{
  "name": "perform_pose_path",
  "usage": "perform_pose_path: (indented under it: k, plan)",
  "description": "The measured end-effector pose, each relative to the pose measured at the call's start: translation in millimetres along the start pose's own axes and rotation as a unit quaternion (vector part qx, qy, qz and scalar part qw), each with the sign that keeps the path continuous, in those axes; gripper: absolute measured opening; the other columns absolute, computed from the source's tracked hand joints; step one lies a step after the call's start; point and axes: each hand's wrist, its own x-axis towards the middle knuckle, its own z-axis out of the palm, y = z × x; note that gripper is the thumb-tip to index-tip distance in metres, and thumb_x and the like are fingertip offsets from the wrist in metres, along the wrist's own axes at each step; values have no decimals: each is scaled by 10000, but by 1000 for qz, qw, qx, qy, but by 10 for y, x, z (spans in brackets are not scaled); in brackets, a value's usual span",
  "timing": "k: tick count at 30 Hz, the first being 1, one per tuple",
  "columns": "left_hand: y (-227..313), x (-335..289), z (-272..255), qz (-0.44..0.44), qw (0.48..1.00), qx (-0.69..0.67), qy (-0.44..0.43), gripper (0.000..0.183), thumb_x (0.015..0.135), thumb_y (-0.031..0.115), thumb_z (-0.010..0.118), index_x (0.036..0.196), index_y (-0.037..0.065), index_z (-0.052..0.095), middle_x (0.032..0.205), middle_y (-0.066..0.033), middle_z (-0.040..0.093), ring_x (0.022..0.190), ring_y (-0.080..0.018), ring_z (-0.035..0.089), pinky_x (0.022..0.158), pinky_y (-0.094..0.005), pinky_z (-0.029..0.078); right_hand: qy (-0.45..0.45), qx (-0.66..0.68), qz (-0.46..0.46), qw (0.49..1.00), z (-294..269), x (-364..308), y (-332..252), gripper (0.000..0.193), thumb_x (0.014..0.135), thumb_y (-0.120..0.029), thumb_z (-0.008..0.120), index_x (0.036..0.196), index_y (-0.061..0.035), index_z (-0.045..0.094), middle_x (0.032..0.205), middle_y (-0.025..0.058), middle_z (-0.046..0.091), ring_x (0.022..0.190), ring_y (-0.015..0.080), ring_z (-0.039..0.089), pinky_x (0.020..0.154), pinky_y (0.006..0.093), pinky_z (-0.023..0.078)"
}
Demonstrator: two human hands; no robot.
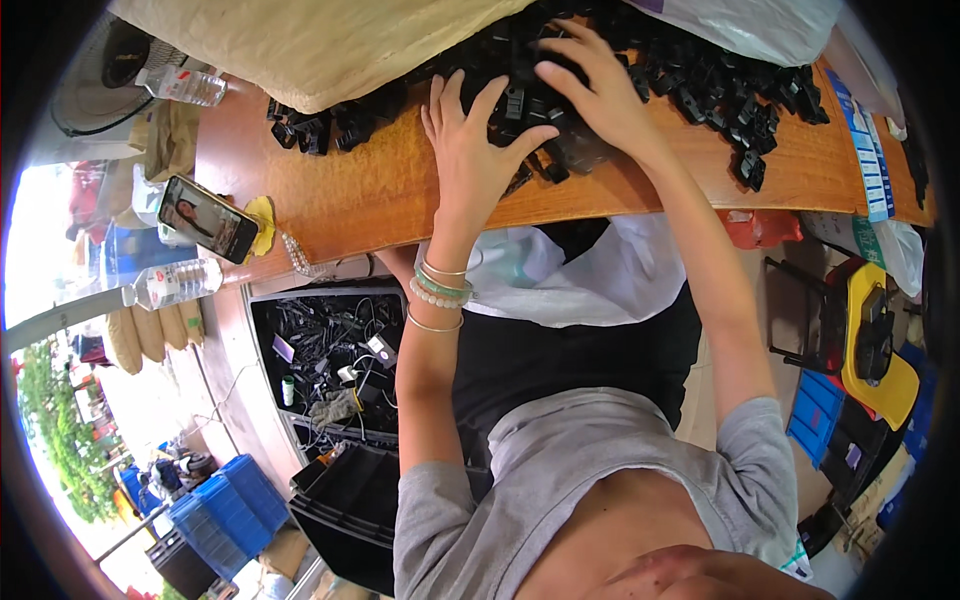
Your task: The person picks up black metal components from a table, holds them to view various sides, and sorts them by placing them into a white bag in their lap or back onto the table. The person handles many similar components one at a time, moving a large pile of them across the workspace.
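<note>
Small black plastic parts (690, 90) lie in a loose heap along the far side of the wooden table (340, 200). My left hand (470, 145) is over the heap's near edge, fingers spread and thumb stretched toward the right. Bracelets circle that wrist. Reaching in from the right, my right hand (600, 95) has its thumb and fingers apart over the pile. Neither hand visibly grips a part. Between the hands, several dark pieces (545, 165) sit near the table's front edge; some are smeared by motion, so their exact shape is unclear.
A beige sack (320, 45) and a white bag (745, 30) cover the heap's back. At left stand a phone (208, 218) and a plastic bottle (175, 285). White sacking (600, 280) hangs below the table edge. A black crate (320, 350) of parts and cables is lower left.
</note>
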Motion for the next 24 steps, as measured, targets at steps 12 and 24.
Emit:
perform_pose_path:
  k: [12, 24]
  plan:
    - [-2414, 436, -821, -126, 946, 246, 169, 413, 804, 286, 653, 1149, 68, 590, 1266, -135, 524, 1207, -372, 429, 978, -501, 348, -189, -92, -297, 932, 499, -550, -1049, 557, 671, -365, 727, 1147, -111, 587, 1373, 124, 432, 1341, 304, 315, 1080, 594, 196]
    - [-1016, 139, -436, -157, 983, 91, 2, 543, 737, 450, 714, 1047, 10, 646, 1050, -193, 618, 1052, -366, 528, 927, -473, 366, -113, -134, -361, 916, 874, -388, -975, 240, 784, -200, 561, 960, -67, 654, 1085, 84, 588, 1133, 247, 476, 1066, 564, 257]
